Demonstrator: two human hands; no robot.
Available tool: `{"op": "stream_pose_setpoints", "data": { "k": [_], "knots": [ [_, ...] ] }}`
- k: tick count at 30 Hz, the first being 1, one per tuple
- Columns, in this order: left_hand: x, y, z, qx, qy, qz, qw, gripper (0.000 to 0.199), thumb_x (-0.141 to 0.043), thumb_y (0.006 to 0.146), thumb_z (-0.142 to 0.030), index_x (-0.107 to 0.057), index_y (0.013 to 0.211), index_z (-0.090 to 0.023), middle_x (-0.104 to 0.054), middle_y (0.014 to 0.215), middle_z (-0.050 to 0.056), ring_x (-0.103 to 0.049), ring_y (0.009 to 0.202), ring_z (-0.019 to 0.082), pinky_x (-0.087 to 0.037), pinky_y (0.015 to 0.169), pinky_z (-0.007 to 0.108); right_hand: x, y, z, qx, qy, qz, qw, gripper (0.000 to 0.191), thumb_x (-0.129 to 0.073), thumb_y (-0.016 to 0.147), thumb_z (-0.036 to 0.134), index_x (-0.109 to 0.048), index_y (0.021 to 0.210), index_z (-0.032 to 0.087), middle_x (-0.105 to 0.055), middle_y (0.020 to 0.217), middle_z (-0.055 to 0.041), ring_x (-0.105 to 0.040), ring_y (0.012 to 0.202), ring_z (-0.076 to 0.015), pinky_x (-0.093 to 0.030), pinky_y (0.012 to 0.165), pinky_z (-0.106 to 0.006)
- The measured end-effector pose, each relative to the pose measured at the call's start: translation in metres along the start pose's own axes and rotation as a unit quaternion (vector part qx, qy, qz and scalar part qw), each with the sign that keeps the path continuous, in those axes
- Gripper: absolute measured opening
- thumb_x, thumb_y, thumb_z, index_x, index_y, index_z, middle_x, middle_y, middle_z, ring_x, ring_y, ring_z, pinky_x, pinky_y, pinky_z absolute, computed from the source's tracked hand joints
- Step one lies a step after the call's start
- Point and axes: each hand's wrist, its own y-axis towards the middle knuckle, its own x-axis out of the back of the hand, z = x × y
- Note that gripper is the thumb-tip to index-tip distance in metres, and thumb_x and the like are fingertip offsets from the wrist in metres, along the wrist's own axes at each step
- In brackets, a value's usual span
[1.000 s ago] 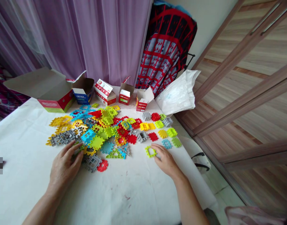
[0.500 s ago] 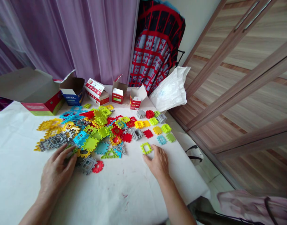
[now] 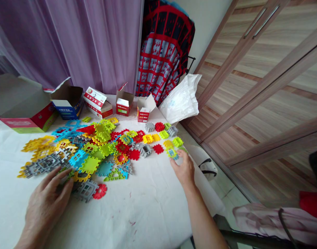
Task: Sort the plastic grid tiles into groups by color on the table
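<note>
My right hand [image 3: 184, 169] pinches a lime-green square building tile [image 3: 169, 150] with an open middle. It is held over a light-blue tile, partly covering it, at the right side of the table. Close by lie a yellow tile [image 3: 168, 143], a green tile [image 3: 177, 141] and a red tile [image 3: 158, 149]. At the left, my left hand [image 3: 48, 193] rests at the near edge of a heap of interlocking plastic tiles [image 3: 90, 164], fingers curved and apart. A green piece [image 3: 67, 175] shows by its fingertips; contact is hard to make out.
Along the back stand a large open carton [image 3: 23, 124], a blue box [image 3: 67, 110] and several small red-and-white boxes [image 3: 123, 106]. A white bag [image 3: 181, 98] sits at the back right corner. The table's right edge drops to the floor, with a wooden wardrobe [image 3: 251, 103] beyond.
My right hand has moved away from me and rightward with the green tile, from bare cloth to over the blue tile. My left hand stays by the heap. The view has turned slightly right.
</note>
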Motion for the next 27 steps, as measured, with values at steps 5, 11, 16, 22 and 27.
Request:
{"op": "stream_pose_setpoints", "data": {
  "k": [5, 11, 16, 22, 27],
  "knots": [
    [0.002, 0.001, -0.001, 0.005, -0.015, 0.011, 1.000, 0.057, -0.036, 0.085, -0.060, -0.066, 0.113, -0.021, -0.057, 0.139, 0.016, -0.062, 0.114, 0.038, -0.052, 0.097, 0.059, 0.006, 0.068, -0.045, -0.126, 0.015, -0.013, 0.992, 0.050, -0.065, 0.074, 0.042, -0.054, 0.117, 0.020, -0.072, 0.111, -0.0110, -0.067, 0.100, -0.0246, -0.050, 0.092, -0.040],
    [-0.002, 0.002, 0.003, -0.004, -0.016, 0.006, 1.000, 0.056, -0.034, 0.085, -0.062, -0.064, 0.112, -0.023, -0.055, 0.140, 0.015, -0.061, 0.117, 0.038, -0.049, 0.102, 0.057, -0.006, 0.095, -0.065, -0.149, -0.029, 0.053, 0.987, 0.049, -0.070, 0.072, 0.037, -0.055, 0.116, 0.022, -0.073, 0.112, -0.0080, -0.068, 0.103, -0.0240, -0.050, 0.095, -0.038],
    [-0.002, 0.002, 0.004, -0.001, -0.020, 0.007, 1.000, 0.055, -0.037, 0.084, -0.061, -0.064, 0.112, -0.022, -0.055, 0.139, 0.017, -0.062, 0.115, 0.039, -0.049, 0.101, 0.059, -0.011, 0.093, -0.071, -0.142, -0.040, 0.074, 0.986, 0.052, -0.071, 0.072, 0.037, -0.054, 0.119, 0.020, -0.072, 0.115, -0.0091, -0.067, 0.105, -0.0244, -0.049, 0.096, -0.038],
    [-0.001, 0.002, 0.004, 0.002, -0.022, 0.009, 1.000, 0.054, -0.037, 0.084, -0.061, -0.064, 0.111, -0.023, -0.056, 0.139, 0.016, -0.062, 0.115, 0.040, -0.050, 0.099, 0.060, -0.014, 0.094, -0.073, -0.132, -0.048, 0.075, 0.987, 0.050, -0.071, 0.072, 0.036, -0.055, 0.118, 0.023, -0.073, 0.114, -0.0070, -0.068, 0.104, -0.0239, -0.050, 0.096, -0.038],
    [-0.002, 0.002, 0.006, -0.005, -0.021, 0.010, 1.000, 0.052, -0.037, 0.084, -0.061, -0.063, 0.111, -0.025, -0.056, 0.138, 0.014, -0.061, 0.117, 0.038, -0.048, 0.103, 0.058, -0.016, 0.095, -0.073, -0.129, -0.053, 0.084, 0.987, 0.049, -0.070, 0.073, 0.036, -0.056, 0.118, 0.023, -0.073, 0.114, -0.0067, -0.068, 0.105, -0.0236, -0.050, 0.095, -0.038]
  ]
}}
